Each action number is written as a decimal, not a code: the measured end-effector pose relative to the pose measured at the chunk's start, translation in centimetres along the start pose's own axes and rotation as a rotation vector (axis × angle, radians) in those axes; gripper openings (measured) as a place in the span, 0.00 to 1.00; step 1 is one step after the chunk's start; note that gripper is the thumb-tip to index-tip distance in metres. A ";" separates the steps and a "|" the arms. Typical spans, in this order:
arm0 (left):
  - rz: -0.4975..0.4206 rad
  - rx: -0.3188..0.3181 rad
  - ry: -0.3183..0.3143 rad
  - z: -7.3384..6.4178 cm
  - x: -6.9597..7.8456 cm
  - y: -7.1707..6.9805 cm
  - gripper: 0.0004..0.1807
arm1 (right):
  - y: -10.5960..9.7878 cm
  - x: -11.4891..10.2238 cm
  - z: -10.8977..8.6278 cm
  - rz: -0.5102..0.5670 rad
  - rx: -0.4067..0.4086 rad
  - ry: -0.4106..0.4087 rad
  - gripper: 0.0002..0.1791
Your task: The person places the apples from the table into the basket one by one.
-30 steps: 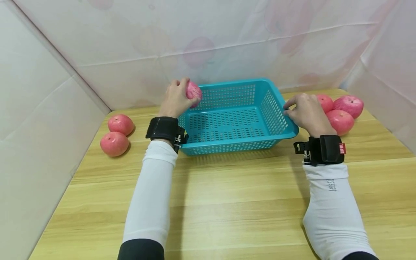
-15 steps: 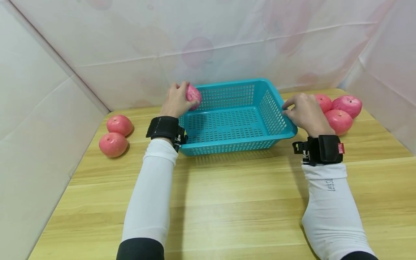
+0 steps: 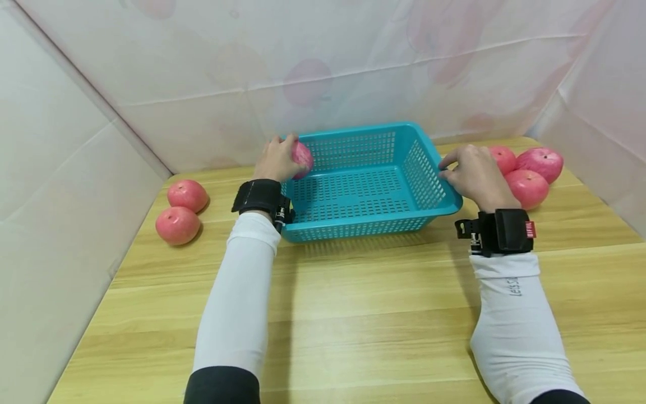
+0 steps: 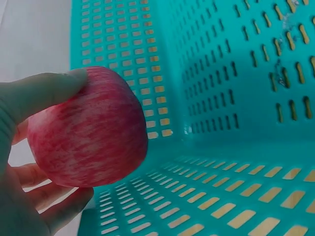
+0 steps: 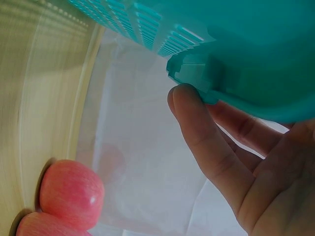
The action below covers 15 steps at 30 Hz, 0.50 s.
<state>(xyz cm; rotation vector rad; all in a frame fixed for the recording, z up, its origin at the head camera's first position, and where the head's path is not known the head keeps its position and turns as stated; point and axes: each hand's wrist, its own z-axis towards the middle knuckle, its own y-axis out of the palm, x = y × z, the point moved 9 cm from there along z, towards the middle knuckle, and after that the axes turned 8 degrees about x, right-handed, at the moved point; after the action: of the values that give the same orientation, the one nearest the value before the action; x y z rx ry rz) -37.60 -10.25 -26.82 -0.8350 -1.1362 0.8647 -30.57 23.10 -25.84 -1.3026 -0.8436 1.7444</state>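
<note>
My left hand (image 3: 276,161) grips a red-pink apple (image 3: 301,160) over the left end of a turquoise plastic basket (image 3: 353,221). In the left wrist view the thumb lies on top of the apple (image 4: 91,128), with fingers beneath it, and the basket's slotted floor and walls (image 4: 211,73) spread out beyond. At the basket's right end, my right hand (image 3: 476,174) pinches the rim. The right wrist view shows thumb and fingers on either side of that rim (image 5: 261,110). The basket stands on the wooden table.
Two apples (image 3: 178,225) sit together on the table (image 3: 353,325) to the left of the basket. Three more apples (image 3: 527,188) are grouped to the right, close behind the right hand. Pale cloth walls (image 3: 202,84) enclose the back and sides.
My left hand has lowered slightly with the apple, toward the inside of the basket. The right hand keeps its pinch on the rim.
</note>
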 end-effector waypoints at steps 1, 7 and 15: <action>0.003 -0.005 0.001 0.1 0.0 0.1 0.39 | 0.0 0.0 0.0 0.000 0.001 0.001 0.14; 0.023 -0.033 0.005 0.3 -0.1 0.6 0.38 | -0.1 -0.1 0.1 0.003 0.010 -0.004 0.14; 0.069 -0.083 0.025 0.3 0.0 1.4 0.39 | -0.1 -0.1 0.1 0.007 0.008 -0.002 0.14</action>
<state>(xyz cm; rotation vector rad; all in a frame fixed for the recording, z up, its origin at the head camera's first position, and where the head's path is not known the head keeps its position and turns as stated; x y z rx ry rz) -38.12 -9.63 -27.97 -0.9554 -1.1331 0.8669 -30.58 23.05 -25.69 -1.3005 -0.8326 1.7533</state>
